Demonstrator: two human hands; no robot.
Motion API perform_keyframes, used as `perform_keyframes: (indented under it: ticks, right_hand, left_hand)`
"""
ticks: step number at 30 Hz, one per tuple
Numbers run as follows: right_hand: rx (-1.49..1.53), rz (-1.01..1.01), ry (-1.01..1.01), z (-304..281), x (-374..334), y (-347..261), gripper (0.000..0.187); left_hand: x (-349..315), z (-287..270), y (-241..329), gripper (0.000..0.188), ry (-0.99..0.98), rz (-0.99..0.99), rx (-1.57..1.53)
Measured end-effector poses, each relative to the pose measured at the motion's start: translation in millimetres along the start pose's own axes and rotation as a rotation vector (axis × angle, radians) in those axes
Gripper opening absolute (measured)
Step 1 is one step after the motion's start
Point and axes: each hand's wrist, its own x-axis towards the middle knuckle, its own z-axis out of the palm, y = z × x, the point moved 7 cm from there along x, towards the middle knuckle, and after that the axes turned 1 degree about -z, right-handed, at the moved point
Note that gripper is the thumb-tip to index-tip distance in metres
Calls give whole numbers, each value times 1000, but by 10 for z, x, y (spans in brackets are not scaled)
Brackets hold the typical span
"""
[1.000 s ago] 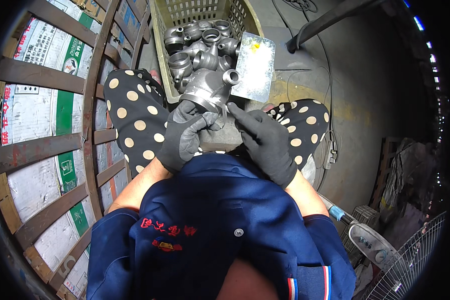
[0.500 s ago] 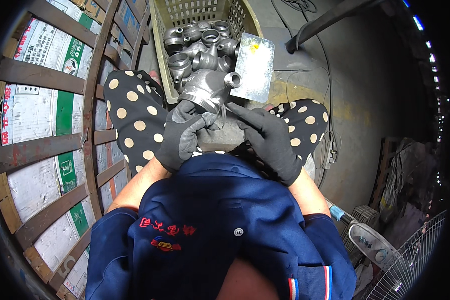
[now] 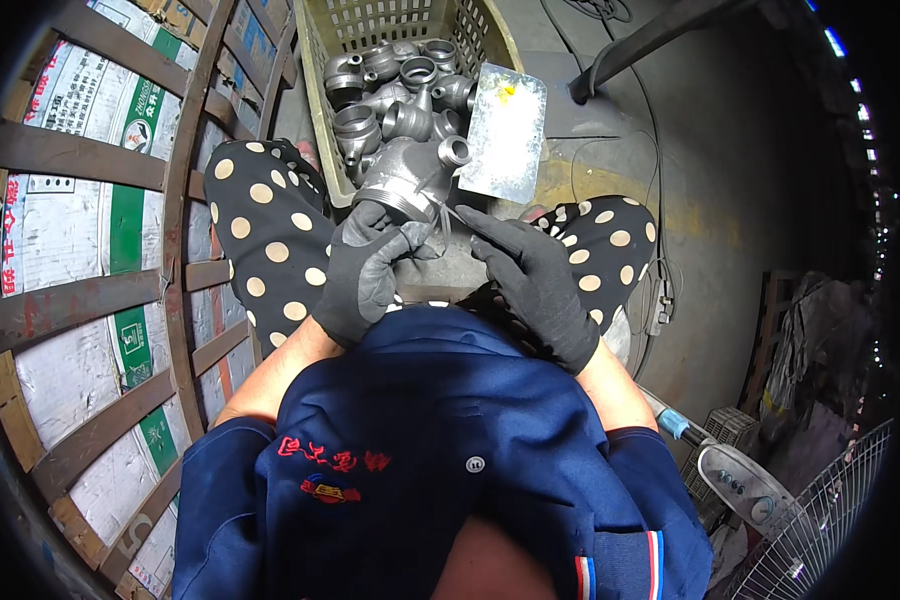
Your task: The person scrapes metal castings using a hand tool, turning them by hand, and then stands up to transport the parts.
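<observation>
My left hand [image 3: 360, 275], in a dark grey glove, is closed on the lower rim of a grey metal pipe fitting [image 3: 400, 180]. The fitting has a wide threaded mouth turned toward me and a narrower threaded outlet at the upper right. My gloved right hand [image 3: 535, 285] is just right of it, fingers stretched toward the rim. A thin pale strip [image 3: 445, 220] shows between the fitting and the right fingertips; what it is cannot be made out. Nothing is plainly held in the right hand.
Ahead stands a yellowish plastic crate [image 3: 320, 120] with several similar fittings. A flat metal plate [image 3: 505, 135] leans at its right side. Slatted metal bars [image 3: 175, 200] with cartons behind run along the left. A fan [image 3: 820, 510] stands lower right; cables [image 3: 655, 190] cross the floor.
The fitting has tilted slightly, its outlet shifting a little down and left. Both hands hold nearly the same place.
</observation>
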Motion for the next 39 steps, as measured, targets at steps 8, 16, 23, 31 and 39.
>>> perform_keyframes:
  ticks: [8,16,23,31,39]
  right_hand:
    - [-356,-156,71,73,-28,-157,47]
    - [-486,-229,62,66,-33,-245,48]
    - [-123,-121,9,-7,16,-61,42]
    - [190,-4,-106,90,10,79,37]
    - [57,-24,-89,33,-38,-36,38]
  left_hand:
    - [6,-8,-5,15,36,30,-2]
    - [23,-39,-23,15,25,19,-1]
    - [4,-51,-16,15,16,3,44]
    - [-5,-30,-8,16,27,-31,37]
    - [4,-18,-41,17,-28,-55,-30]
